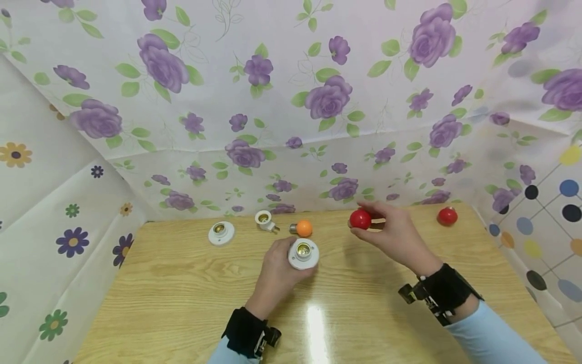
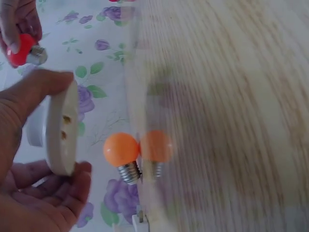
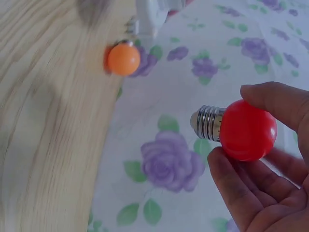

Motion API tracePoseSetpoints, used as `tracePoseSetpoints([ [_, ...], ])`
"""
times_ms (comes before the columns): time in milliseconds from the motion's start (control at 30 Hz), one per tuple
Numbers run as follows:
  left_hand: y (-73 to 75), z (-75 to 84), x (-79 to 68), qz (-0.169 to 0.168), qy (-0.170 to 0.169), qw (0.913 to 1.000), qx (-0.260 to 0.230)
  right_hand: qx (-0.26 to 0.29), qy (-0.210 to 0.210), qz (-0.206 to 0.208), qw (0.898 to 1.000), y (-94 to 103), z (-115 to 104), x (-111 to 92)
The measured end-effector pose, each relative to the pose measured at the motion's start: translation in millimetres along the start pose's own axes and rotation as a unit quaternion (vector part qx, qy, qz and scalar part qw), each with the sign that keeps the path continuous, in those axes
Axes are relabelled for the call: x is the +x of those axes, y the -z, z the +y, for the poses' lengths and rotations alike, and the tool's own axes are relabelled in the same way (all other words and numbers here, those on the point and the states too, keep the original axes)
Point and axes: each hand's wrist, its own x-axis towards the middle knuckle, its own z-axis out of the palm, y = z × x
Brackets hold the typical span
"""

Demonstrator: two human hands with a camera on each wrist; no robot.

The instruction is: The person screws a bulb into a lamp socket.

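While our right hand (image 1: 394,233) pinches the red screw-base bulb (image 1: 360,220), probably lightweight and fragile, by its globe (image 3: 248,130), our left hand (image 1: 276,265) grips the lampholder (image 1: 303,254) by its rim (image 2: 69,123).

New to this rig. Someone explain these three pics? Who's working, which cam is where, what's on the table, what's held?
No robot here: it's a person's bare hands, with wrist cameras strapped on. The wide picture comes from a camera on the head, looking forward and down. The other two come from the wrists, each looking at its own hand's work.

The left hand holds a round white lamp holder. The right hand holds a red bulb by its round part, leaving the metal screw base uncovered.

On the wooden table lie an orange bulb, a second lamp holder, a white plug-in socket and, far right, another red bulb.
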Motion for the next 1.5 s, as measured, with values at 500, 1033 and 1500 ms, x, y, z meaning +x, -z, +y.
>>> tracePoseSetpoints([
  [500, -9.3, 6.8, 16.9, -0.024, -0.016, 0.9988, -0.040, 0.142, -0.057, -0.044, 0.987, -13.1, -44.8, 3.8],
  [1033, -18.6, 19.8, 28.0, -0.051, -0.017, 0.9972, -0.052, 0.171, -0.019, -0.068, 0.983, -34.9, -31.1, 11.7],
  [1500, -21.8, 20.9, 34.6, -0.045, -0.028, 0.9972, -0.053, 0.194, -0.030, -0.086, 0.977, -41.7, -30.5, 11.3],
])
